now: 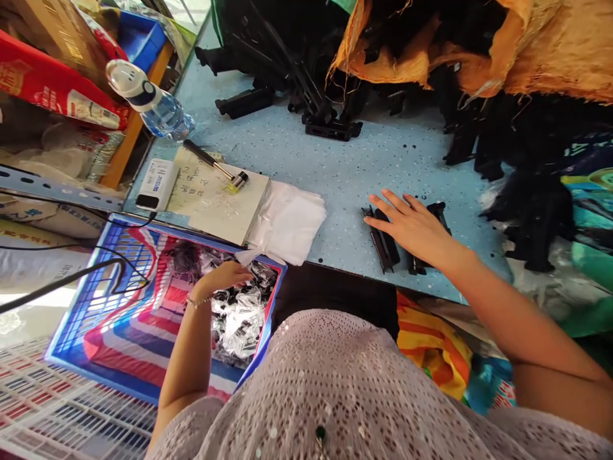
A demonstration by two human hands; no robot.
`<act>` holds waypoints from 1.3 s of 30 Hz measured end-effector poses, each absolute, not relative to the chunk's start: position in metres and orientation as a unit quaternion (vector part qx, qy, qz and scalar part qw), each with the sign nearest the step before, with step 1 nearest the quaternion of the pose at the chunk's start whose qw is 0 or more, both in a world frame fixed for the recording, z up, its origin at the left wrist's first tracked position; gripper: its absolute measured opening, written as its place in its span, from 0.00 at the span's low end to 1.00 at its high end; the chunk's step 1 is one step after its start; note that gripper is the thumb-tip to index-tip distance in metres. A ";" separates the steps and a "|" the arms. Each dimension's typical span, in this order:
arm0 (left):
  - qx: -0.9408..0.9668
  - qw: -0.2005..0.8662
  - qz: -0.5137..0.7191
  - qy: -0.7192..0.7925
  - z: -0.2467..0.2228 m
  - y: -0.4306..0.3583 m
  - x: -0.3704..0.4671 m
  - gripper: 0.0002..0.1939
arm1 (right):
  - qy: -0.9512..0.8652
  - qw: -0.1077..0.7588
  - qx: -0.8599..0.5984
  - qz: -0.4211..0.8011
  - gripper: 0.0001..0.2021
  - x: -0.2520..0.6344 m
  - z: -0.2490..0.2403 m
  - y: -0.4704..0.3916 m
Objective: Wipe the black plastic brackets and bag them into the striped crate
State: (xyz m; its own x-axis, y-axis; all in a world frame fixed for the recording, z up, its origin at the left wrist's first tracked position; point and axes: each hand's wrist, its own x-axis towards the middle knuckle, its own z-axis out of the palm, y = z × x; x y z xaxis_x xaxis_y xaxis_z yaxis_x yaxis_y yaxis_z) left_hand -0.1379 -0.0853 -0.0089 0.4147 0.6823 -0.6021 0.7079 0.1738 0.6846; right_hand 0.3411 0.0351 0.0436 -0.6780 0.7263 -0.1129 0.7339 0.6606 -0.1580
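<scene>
My right hand (pixel 412 231) is spread palm down over two black parts near the table's front edge. One black part (pixel 384 246) lies under its fingertips; the other (pixel 439 217) is partly covered by the palm. My left hand (pixel 225 276) reaches over the blue basket (pixel 108 255) at the left, its fingers stretched out above clear-wrapped black pieces (pixel 242 316). Nothing shows in its grasp. Thin white bags (pixel 297 217) lie on the table between the hands, beside a cardboard sheet (pixel 211 198) with handwriting.
A small hammer (pixel 215 163) and a white box (pixel 157 185) rest by the cardboard. Behind them stands a water bottle (pixel 153 105). Heaped black parts (pixel 306 83) and an orange sack (pixel 560 51) fill the back. More black parts (pixel 536 217) lie at the right.
</scene>
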 end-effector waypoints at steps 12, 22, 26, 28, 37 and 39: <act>0.646 0.274 0.260 0.663 -0.006 -0.026 0.017 0.05 | 0.872 0.045 0.414 -0.259 0.21 0.343 0.023 0.027; 0.666 0.240 0.251 0.659 -0.005 -0.026 0.020 0.04 | 0.415 -0.316 0.419 -0.743 0.21 0.256 0.019 -0.001; 0.657 0.301 0.238 0.649 -0.002 -0.015 0.011 0.06 | 0.366 -0.349 0.418 -0.755 0.18 0.235 0.016 0.002; 0.596 0.373 0.269 0.658 -0.001 -0.010 0.000 0.08 | 0.337 -0.350 0.398 -0.778 0.17 0.235 0.019 0.002; 0.553 0.435 0.295 0.647 0.004 -0.010 -0.011 0.04 | 0.284 -0.344 0.347 -0.825 0.23 0.197 0.008 0.006; 0.600 0.343 0.316 0.650 0.007 -0.015 -0.013 0.03 | 0.298 -0.348 0.387 -0.801 0.23 0.191 0.000 0.005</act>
